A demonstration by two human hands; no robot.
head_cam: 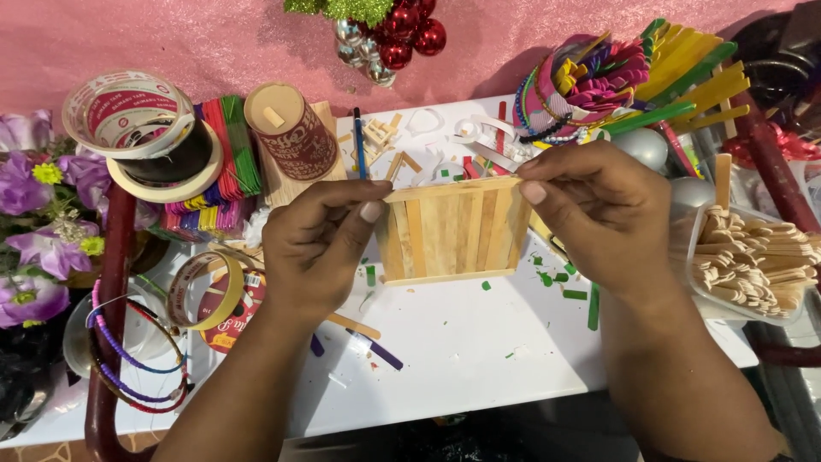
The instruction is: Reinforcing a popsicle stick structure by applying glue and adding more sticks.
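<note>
Both hands held a small panel of plain wooden sticks [451, 229] glued side by side, raised over the middle of a white board [462, 342]. The left hand [318, 244] pinched the panel's left top corner, thumb and forefinger pressed together on the wood. The right hand [599, 214] pinched the right top corner in the same way, the other fingers curled loosely behind.

To the right, a clear tray [710, 291] held a heap of plain wooden sticks [753, 261], just beside the right wrist. Far right lay a bundle of yellow and green sticks [693, 77]. On the far left sat a stack of tape rolls [141, 128], with a bunch of coloured sticks [224, 162] beside it and a paper cup [291, 128] lying tilted on a wood block. A blue pen [359, 141] lay just past the left thumb. Purple flowers [38, 231] filled the left edge, and red and silver baubles [393, 38] sat at the far side on the pink cloth [171, 34]. Small green and purple scraps [556, 278] were scattered on the board.
</note>
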